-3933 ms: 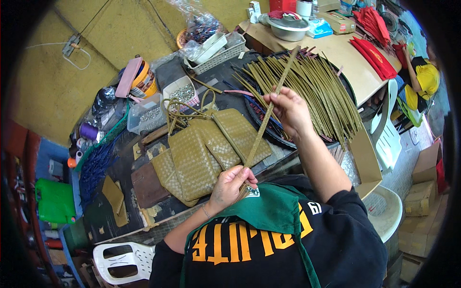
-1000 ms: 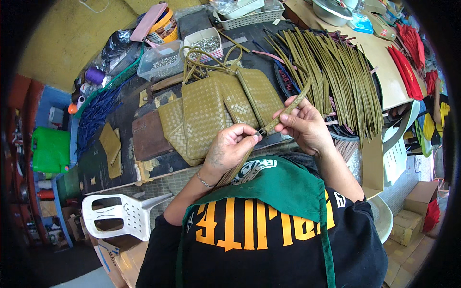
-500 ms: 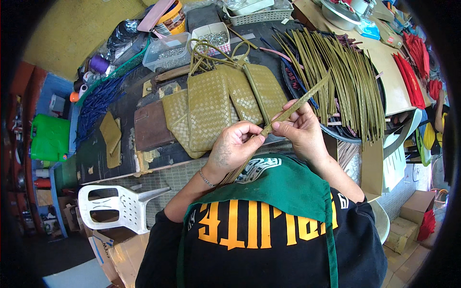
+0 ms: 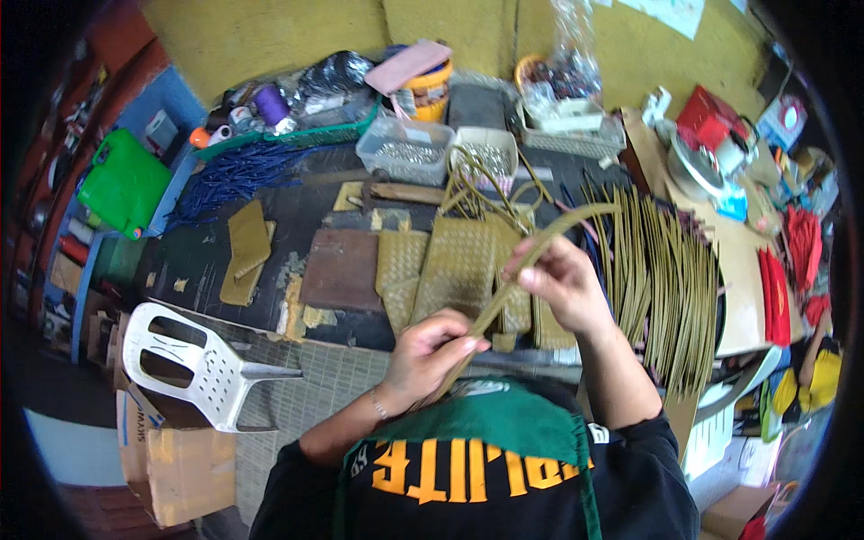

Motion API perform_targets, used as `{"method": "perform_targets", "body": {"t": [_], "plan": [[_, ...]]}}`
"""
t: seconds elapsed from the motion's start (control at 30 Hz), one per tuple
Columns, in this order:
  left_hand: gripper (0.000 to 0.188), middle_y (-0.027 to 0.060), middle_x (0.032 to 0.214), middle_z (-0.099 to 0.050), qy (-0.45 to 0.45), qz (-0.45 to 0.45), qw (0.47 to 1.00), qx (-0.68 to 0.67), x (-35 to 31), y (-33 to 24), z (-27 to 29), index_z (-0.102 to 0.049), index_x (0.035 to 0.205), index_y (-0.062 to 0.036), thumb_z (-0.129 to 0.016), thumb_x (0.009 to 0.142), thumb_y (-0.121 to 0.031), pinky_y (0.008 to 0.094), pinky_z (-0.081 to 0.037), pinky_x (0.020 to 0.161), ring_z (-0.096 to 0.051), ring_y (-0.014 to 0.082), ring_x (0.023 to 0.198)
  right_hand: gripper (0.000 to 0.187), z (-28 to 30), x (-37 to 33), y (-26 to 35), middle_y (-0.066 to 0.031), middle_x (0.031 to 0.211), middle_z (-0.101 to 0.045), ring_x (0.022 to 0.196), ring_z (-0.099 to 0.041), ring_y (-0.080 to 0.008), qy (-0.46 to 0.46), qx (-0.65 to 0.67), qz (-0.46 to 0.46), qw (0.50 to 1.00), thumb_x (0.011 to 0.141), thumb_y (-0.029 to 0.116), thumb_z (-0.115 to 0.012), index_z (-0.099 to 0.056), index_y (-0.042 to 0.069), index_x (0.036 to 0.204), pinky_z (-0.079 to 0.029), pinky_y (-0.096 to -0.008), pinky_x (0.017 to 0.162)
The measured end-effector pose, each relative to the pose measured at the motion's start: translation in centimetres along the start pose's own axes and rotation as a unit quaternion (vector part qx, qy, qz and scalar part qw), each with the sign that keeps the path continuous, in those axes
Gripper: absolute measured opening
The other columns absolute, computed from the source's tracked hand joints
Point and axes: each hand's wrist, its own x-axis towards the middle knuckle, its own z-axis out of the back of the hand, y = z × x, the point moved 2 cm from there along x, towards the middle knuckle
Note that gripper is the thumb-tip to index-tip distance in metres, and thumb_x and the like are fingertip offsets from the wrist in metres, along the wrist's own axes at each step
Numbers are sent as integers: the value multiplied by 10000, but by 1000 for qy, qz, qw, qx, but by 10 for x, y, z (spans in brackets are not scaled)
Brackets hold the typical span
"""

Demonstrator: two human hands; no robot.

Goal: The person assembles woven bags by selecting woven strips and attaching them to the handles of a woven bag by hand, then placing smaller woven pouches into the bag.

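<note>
Olive strap [image 4: 491, 310], pinched in both hands [image 4: 430, 355] [image 4: 565, 286], now farther apart.

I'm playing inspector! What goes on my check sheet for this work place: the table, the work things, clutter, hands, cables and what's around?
Surface: dark table, scuffed, with pale patches
Work things: olive strap in both hands, its upper end curving right; woven bag behind; olive strips heaped at right
Clutter: clear tub of shiny bits, purple spool, blue strips
Left hand: pinches the strap's lower part
Right hand: holds it higher up
Cables: nothing seen clearly
Surroundings: white chair, cardboard box and green can at left; person in yellow far right
</note>
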Motion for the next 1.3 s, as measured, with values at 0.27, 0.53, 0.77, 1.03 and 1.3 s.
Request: {"method": "perform_targets", "body": {"t": [0.27,0.53,0.77,1.03,1.3], "plan": [[32,71,814,-512,-144,-4,985,-96,-25,-11,71,-504,807,37,-474,796,35,260,-461,728,-573,167,806,188,75,224,-72,-151,775,-598,725,-582,-234,-158,-473,85,863,732,119,-591,-566,-23,854,-444,-302,660],[103,43,773,-551,-177,63,982,-11,-34,-6,115,-531,810,21,-528,809,-82,204,-455,670,-578,108,789,254,132,290,-198,-165,889,-590,846,-565,-285,-12,-688,-166,706,778,188,-442,-598,19,887,-443,-347,731],[69,66,825,-529,-154,37,979,-125,-22,3,118,-531,827,39,-511,805,-22,199,-466,681,-575,124,783,298,156,282,-205,-206,934,-565,893,-536,-342,-31,-692,-157,704,762,293,-458,-601,68,896,-413,-407,759],[65,71,815,-559,-174,37,980,-92,-27,-2,112,-533,836,34,-509,804,-17,221,-472,686,-582,133,783,260,161,235,-161,-146,589,-584,576,-589,-276,-288,-521,54,802,717,264,-540,-625,26,656,-456,-357,570],[18,39,771,-516,-205,-8,978,42,-7,-12,107,-518,786,22,-516,792,5,206,-448,662,-562,110,738,87,-10,123,-59,-60,731,-567,618,-528,-124,-129,158,3,979,782,78,-553,-545,33,855,-423,-222,573]]}}
